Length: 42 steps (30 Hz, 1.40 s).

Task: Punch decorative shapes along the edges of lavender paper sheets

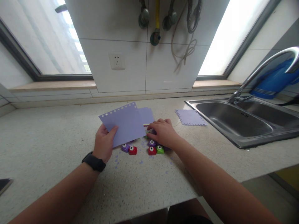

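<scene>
My left hand (104,140) grips a lilac sheet of paper (126,124) by its left edge, thumb on top. The sheet is tilted up, with a row of punched holes along its upper edge. My right hand (163,132) is closed beside the sheet's right edge, over a cluster of craft punches; what its fingers hold is partly hidden. A thin pale-and-dark strip (146,125) shows at its fingertips. Below lie a red punch (152,151), a green punch (160,149) and a purple punch (152,143). Another red punch (133,150) and purple punch (125,147) sit under the sheet's lower edge.
More lilac paper (146,114) lies behind the held sheet. A stack of punched lilac sheets (190,117) rests near the steel sink (224,124). Small paper cut-outs (141,162) are scattered on the speckled counter (58,137). A dark flat object (5,184) is at the left.
</scene>
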Available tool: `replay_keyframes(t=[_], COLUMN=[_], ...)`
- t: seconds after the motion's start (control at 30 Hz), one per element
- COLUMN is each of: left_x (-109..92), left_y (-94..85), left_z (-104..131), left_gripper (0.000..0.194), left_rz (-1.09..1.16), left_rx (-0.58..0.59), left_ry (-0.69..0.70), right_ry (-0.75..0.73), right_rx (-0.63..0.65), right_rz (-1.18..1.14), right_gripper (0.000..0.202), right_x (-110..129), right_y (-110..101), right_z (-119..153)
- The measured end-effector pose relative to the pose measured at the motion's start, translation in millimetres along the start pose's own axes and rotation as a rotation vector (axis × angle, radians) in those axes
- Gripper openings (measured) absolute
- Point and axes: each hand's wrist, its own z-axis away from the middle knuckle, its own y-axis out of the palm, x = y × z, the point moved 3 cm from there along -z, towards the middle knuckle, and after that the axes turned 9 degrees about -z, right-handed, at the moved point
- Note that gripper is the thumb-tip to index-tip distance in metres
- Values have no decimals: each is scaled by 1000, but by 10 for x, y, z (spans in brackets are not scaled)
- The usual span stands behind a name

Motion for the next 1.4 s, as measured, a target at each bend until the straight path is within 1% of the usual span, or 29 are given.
replay_keyframes(t=[0.17, 0.27, 0.37, 0.43, 0.53, 0.6, 0.67, 0.73, 0.8, 0.9, 1.03, 1.2, 1.4], left_x=[-9, -15, -17, -14, -20, -40, -69, -99, -117, -112, -88, -104, -111], left_y=[18, 34, 40, 38, 33, 37, 49, 62, 70, 70, 61, 70, 77], left_z=[15, 29, 38, 41, 47, 59, 78, 96, 109, 111, 103, 112, 120], left_gripper=[42, 43, 44, 44, 46, 46, 46, 46, 45, 46, 46, 45, 47], left_rz=[-13, -19, -27, -32, -33, -45, -67, -91, -111, -120, -116, -120, -127], left_rx=[14, 26, 46, 62, 82, 97, 113, 123, 129, 138, 141, 142, 141], left_ry=[3, 1, 8, 8, 11, 22, 31, 40, 51, 61, 64, 74, 50], right_ry=[47, 70, 106, 157, 207, 204, 184, 159, 145, 153, 169, 179, 197], right_rx=[-13, -19, -65, -116, -223, -290, -324, -335, -349, -366, -370, -369, -376], right_rz=[18, 8, -62, -196, -530, -755, -939, -1082, -1168, -1197, -1170, -1153, -1077], right_gripper=[36, 25, 17, 17, 18, 21, 25, 28, 31, 33, 34, 32, 31], right_x=[18, 37, 26, -19, -110, -151, -154, -126, -91, -66, -82, -89, -96], right_y=[14, 4, -40, -75, -106, -107, -97, -84, -78, -69, -54, -53, -70], right_z=[-23, -26, -13, 2, 19, 20, 14, 6, 2, 3, 5, 10, 31])
